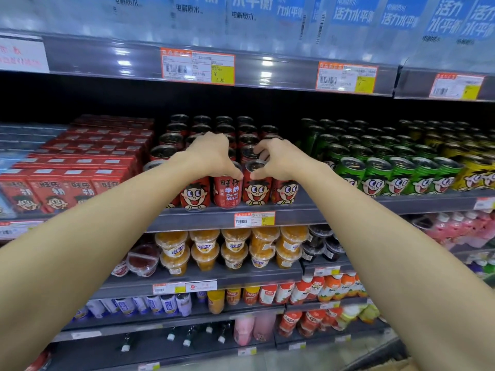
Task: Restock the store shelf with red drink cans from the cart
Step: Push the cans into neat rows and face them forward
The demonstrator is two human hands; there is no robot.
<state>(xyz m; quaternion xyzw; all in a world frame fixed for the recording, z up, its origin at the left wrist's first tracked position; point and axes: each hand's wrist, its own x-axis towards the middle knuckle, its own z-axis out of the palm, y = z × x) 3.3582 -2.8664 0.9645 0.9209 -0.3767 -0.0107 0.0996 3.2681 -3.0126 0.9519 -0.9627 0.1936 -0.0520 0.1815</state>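
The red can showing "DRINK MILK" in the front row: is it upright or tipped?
Upright. The red can stands on its base on the shelf edge, label vertical, level with its neighbours.

Both hands reached over the red cans on the shelf: left hand gripped one front can, right hand the next; red cartons stood left, green cans right

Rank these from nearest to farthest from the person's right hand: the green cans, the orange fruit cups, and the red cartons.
From the right hand, in the head view:
1. Green cans, same shelf, just to its right.
2. Orange fruit cups, one shelf below, slightly left.
3. Red cartons, same shelf, far left, beyond the left hand.
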